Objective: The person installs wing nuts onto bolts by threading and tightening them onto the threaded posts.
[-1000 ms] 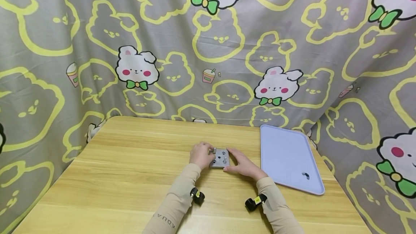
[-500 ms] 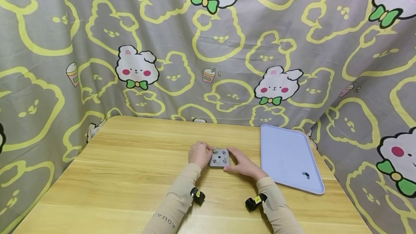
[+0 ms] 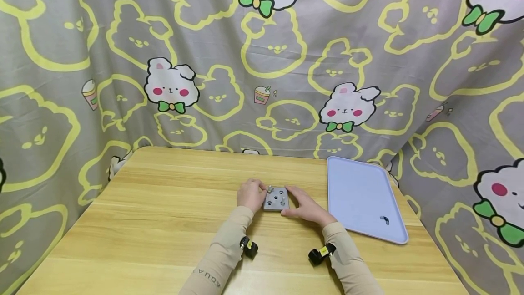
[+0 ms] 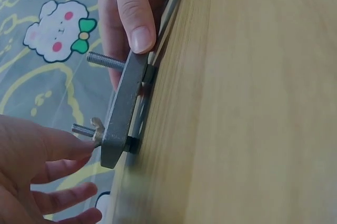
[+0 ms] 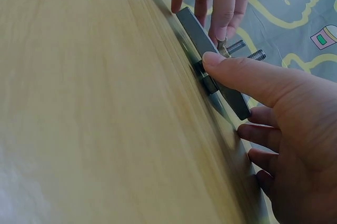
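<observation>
Two bolts stand in a grey metal plate point(image 3: 276, 201) that sits on the table point(image 3: 163, 204) between the hands. The plate lies level, its wide faces up and down; from above it looks close to square, so neither side gives a clear long axis. The bolts' long axes run upright, threaded ends up and heads beneath the plate. One bolt point(image 4: 81, 130) is at the left hand's fingertips; the other bolt point(image 4: 105, 60) is nearer the right thumb.

A wing nut point(image 4: 97, 128) sits around the bolt by the left hand point(image 3: 250, 195), close to the plate's top face. That hand pinches the wing nut between thumb and finger, its other fingers loosely spread. The right hand point(image 3: 304, 206) is partly curled and holds the plate's side, thumb at the near corner and fingers around toward the far one.

Dark capitals on the left sleeve point(image 3: 223, 249), behind the left hand, seem to read "AQUA". Each wrist wears a black camera point(image 3: 321, 255) with a yellow label, too small to read. To the right of the right hand lies a pale blue tray point(image 3: 360, 190) holding a small dark piece point(image 3: 385, 220).
</observation>
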